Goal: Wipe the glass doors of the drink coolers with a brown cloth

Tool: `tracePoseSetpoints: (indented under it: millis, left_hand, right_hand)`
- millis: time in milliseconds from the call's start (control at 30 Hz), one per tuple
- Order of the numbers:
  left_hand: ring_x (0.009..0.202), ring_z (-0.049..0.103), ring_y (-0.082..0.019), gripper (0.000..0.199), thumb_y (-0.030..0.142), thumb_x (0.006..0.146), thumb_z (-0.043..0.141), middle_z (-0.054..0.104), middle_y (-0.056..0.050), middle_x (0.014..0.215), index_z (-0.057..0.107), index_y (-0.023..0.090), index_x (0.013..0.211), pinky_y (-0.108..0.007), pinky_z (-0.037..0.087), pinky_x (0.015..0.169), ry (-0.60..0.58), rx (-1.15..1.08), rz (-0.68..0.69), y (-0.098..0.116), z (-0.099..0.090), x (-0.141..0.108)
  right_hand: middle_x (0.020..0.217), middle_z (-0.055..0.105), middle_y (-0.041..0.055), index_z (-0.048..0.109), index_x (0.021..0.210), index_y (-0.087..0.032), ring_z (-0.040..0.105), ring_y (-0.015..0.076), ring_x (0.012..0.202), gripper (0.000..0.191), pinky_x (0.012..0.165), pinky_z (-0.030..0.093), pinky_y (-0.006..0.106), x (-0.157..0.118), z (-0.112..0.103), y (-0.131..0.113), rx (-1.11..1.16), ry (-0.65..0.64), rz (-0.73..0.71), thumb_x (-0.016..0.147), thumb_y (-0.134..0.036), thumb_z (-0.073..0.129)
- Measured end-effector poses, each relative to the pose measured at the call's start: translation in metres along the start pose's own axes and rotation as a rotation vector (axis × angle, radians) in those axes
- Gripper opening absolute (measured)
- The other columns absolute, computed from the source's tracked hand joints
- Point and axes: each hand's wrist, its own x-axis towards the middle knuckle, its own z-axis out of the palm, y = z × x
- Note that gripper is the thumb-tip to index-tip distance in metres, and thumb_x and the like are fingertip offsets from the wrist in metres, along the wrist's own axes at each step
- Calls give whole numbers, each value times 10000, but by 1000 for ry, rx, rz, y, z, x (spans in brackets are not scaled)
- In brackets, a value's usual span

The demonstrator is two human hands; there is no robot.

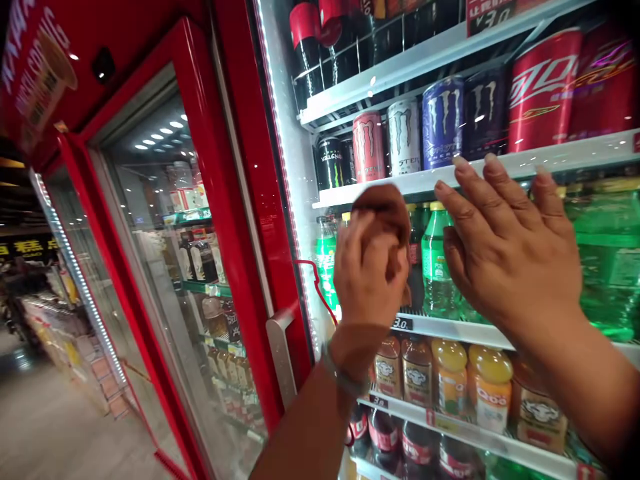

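A bunched brown cloth (384, 201) is in my left hand (367, 270), whose fingers curl around it. This hand is in front of the drinks cooler's shelves, and a dark band circles its wrist. My right hand (517, 243) has its back to me and its fingers stretched out and apart, with nothing held. Its fingertips overlap the edge of the white shelf (345, 195) that carries the cans. Whether it touches a surface there, I cannot tell. Behind it are green soda bottles (436, 260). Just above the hands stand a pink can (367, 147), a white can (404, 137) and a purple can (443, 123).
To the left stands a red-framed cooler door (220, 233) with a metal handle (283, 360) and stocked shelves behind its glass. Lower shelves hold orange drink bottles (490, 387) and dark cola bottles (384, 430). A thin red cord (320, 283) hangs near my left wrist. Floor (60, 433) shows at far left.
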Motion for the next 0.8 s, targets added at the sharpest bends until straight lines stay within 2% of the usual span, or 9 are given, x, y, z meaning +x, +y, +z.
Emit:
tracePoseSetpoints:
  millis: [67, 133, 200, 333, 400, 567, 633, 700, 800]
  left_hand:
    - [1430, 598, -271, 182, 194, 930, 689, 658, -109, 1420, 675, 250, 1102, -511, 523, 1221, -27, -22, 25, 5, -9, -39]
    - [1422, 608, -264, 203, 183, 916, 712, 681, -56, 1406, 686, 288, 1088, -544, 520, 1226, -165, -45, 61, 1, -14, -52]
    - [1410, 613, -253, 174, 204, 935, 699, 677, -66, 1418, 689, 285, 1088, -531, 521, 1227, -109, -65, 17, -15, -16, -30]
    - [1488, 532, -248, 110, 236, 978, 653, 621, -63, 1495, 651, 267, 1084, -532, 392, 1318, -51, -32, -106, -51, -12, 49]
    - [1510, 508, -247, 120, 236, 989, 645, 601, -68, 1516, 646, 270, 1104, -516, 375, 1330, -69, -23, -102, -52, -12, 52]
    - [1468, 558, -286, 170, 188, 924, 713, 641, -98, 1449, 691, 261, 1076, -543, 491, 1240, -85, -31, 22, -20, -20, -42]
    - [1444, 582, -282, 201, 169, 911, 723, 673, -94, 1401, 696, 259, 1088, -532, 503, 1226, -82, -65, 48, -17, -21, -56]
    - [1436, 591, -269, 177, 172, 926, 713, 682, -86, 1399, 693, 260, 1077, -519, 484, 1240, -90, -81, 74, -24, -22, -38]
    - [1449, 574, -251, 132, 187, 962, 676, 663, -86, 1449, 676, 255, 1075, -509, 420, 1288, -98, -66, 32, -49, -23, 20]
  right_hand:
    - [1712, 318, -86, 341, 1644, -469, 327, 339, 1600, 637, 1370, 141, 675, 0, 0, -1, 19, -12, 17, 1046, -332, 510]
    - [1714, 317, -80, 333, 1649, -464, 328, 337, 1600, 639, 1370, 142, 671, 0, 0, -1, 12, -16, 16, 1048, -334, 507]
    - [1712, 334, -53, 342, 1655, -430, 344, 342, 1593, 652, 1364, 164, 670, 0, 2, -1, -27, 5, -11, 1038, -323, 525]
    - [1706, 354, 3, 341, 1670, -359, 354, 314, 1598, 667, 1356, 219, 637, -4, 4, 0, -161, 32, -62, 1031, -297, 524]
    - [1705, 355, 14, 326, 1677, -357, 350, 304, 1601, 685, 1359, 224, 619, -9, 4, 0, -183, 29, -55, 1028, -300, 538]
    - [1715, 345, 37, 310, 1685, -346, 330, 331, 1606, 728, 1350, 214, 654, -23, 14, -17, -205, 59, 12, 1009, -283, 573]
    - [1732, 303, 75, 263, 1704, -308, 273, 344, 1627, 761, 1346, 188, 683, -26, 26, -34, -206, 71, 60, 1007, -270, 567]
    - [1747, 250, 106, 199, 1720, -287, 228, 359, 1640, 805, 1332, 175, 722, -27, 40, -53, -171, 76, 111, 1004, -252, 565]
    - [1770, 167, 88, 138, 1727, -314, 205, 354, 1647, 845, 1329, 167, 734, -28, 55, -73, -117, 70, 162, 1001, -242, 565]
